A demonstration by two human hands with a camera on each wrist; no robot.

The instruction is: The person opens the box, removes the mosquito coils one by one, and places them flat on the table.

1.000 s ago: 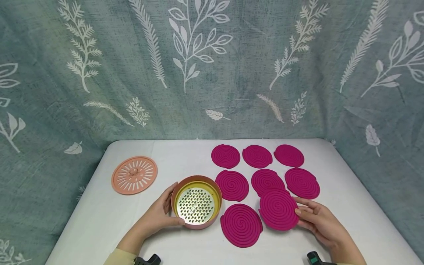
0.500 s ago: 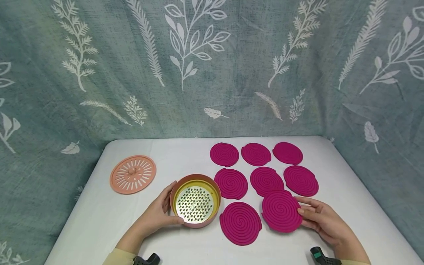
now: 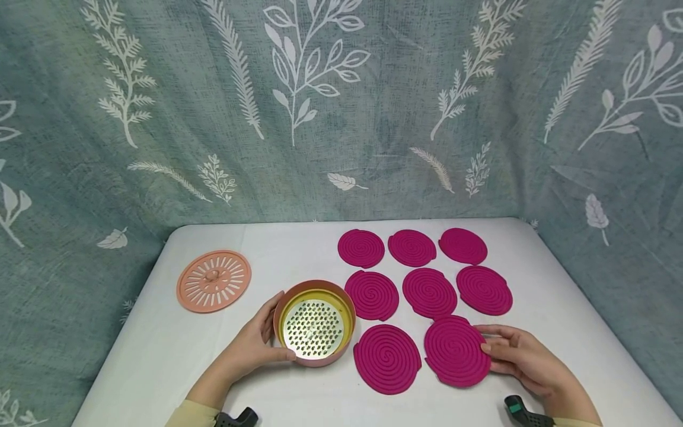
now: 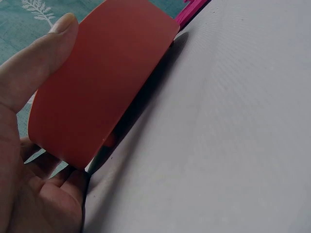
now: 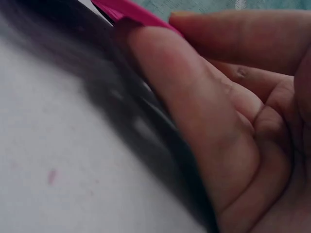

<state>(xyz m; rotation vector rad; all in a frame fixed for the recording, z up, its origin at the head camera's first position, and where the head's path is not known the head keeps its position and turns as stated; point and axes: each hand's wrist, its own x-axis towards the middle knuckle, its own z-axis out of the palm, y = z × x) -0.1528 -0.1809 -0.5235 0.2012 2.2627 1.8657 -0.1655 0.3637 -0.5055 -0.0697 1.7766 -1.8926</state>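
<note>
My left hand (image 3: pixel 253 347) grips a round salmon-coloured bowl (image 3: pixel 351 344) by its left side, thumb at the near rim and fingers round the far side. A yellow ring and a perforated metal grater plate (image 3: pixel 313 329) sit inside it. In the left wrist view the bowl's smooth outer wall (image 4: pixel 102 77) shows between thumb and fingers. My right hand (image 3: pixel 525 359) pinches the right edge of a magenta spiral coaster (image 3: pixel 458 351), thumb on top. The right wrist view shows only a sliver of that coaster (image 5: pixel 138 13) at the fingertips, over its shadow on the table.
Several matching magenta coasters (image 3: pixel 430 293) lie in rows behind the held one. Another coaster (image 3: pixel 387 359) is to its left, between it and the bowl. A slotted orange drain cover (image 3: pixel 213 281) lies at the left of the white table (image 3: pixel 277 249). Patterned cloth (image 3: pixel 373 166) hangs behind.
My right hand has drawn the coaster slightly right and toward me, off the coaster behind that it overlapped. My left hand stays on the bowl; the head view has shifted slightly.
</note>
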